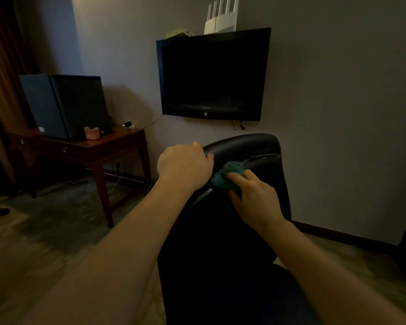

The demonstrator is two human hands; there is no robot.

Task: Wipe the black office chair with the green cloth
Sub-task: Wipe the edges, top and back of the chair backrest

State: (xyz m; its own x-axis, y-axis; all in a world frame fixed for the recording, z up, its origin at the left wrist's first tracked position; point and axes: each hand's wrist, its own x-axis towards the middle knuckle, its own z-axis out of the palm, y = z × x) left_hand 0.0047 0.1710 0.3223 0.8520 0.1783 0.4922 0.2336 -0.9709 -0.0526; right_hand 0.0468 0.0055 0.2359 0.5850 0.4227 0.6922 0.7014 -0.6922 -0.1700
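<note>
The black office chair (pixel 244 146) stands in front of me with its backrest toward me, close to the wall. My left hand (pixel 184 166) grips the upper left edge of the backrest, fingers curled over the top. My right hand (pixel 253 195) holds the bunched green cloth (pixel 227 174) and presses it against the back of the chair, just below the top edge and right beside my left hand. A torn seam runs across the backrest to the right of the cloth.
A dark television (pixel 212 76) hangs on the wall above the chair, with white routers (pixel 220 19) on top. A wooden desk (pixel 92 146) at the left carries a black box and small items. Cables trail on the floor under the desk.
</note>
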